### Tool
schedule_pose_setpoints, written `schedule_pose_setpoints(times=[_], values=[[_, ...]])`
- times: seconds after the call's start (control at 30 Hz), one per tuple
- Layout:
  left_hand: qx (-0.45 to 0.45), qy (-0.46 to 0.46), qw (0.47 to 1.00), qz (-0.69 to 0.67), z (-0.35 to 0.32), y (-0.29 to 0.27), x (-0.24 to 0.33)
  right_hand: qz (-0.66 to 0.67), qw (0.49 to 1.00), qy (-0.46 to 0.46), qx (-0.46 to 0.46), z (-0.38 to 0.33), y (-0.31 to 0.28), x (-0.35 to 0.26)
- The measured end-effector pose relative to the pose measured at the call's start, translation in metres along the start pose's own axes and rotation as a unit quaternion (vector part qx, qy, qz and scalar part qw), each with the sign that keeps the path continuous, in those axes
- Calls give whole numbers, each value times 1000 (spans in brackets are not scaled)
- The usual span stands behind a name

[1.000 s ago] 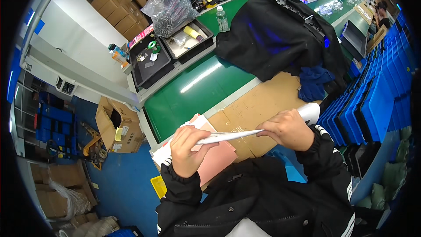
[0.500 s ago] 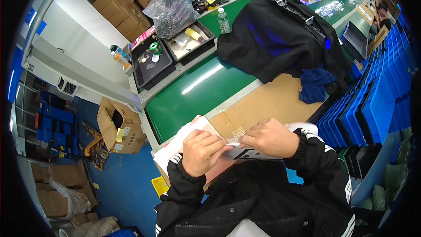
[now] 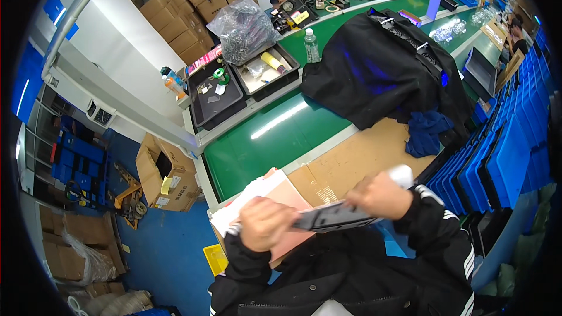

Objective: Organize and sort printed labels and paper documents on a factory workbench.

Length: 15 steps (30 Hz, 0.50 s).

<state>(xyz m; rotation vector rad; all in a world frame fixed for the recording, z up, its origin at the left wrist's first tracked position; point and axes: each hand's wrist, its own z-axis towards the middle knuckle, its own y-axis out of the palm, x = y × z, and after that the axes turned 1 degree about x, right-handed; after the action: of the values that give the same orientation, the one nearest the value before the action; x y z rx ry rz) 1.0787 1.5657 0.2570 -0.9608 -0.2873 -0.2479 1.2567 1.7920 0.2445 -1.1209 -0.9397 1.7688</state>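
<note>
Between my two hands stretches a grey-white strip with bold black markings (image 3: 336, 216), tilted up to the right and blurred by motion. My left hand (image 3: 266, 222) closes on its left end, above a stack of pink and white sheets (image 3: 285, 190). At the other end, my right hand (image 3: 380, 196) is closed round the strip. A white rounded end (image 3: 401, 175) sticks out past the right hand; whether it belongs to the strip I cannot tell. Beyond the hands lies a brown cardboard sheet (image 3: 369, 152) on the bench.
A green conveyor belt (image 3: 275, 134) runs behind the bench. Black trays (image 3: 216, 102) and a clear bottle (image 3: 311, 47) stand along it. A black cloth (image 3: 374, 76) drapes over equipment, with a dark blue cloth (image 3: 429, 131) beside it. Stacked blue bins (image 3: 503, 146) line the right.
My hands have drawn apart, and more of the marked strip shows between them. The whole view has shifted slightly, with the surroundings lower and further right.
</note>
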Motion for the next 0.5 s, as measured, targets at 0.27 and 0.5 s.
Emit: schedule_pose_setpoints(times=[0.27, 0.5], values=[[-71, -55, 989, 120, 0, -14, -5, -27, 999, 21, -28, -20, 6, 6], [-201, 64, 973, 91, 13, 26, 27, -110, 991, -49, -51, 10, 11, -32]])
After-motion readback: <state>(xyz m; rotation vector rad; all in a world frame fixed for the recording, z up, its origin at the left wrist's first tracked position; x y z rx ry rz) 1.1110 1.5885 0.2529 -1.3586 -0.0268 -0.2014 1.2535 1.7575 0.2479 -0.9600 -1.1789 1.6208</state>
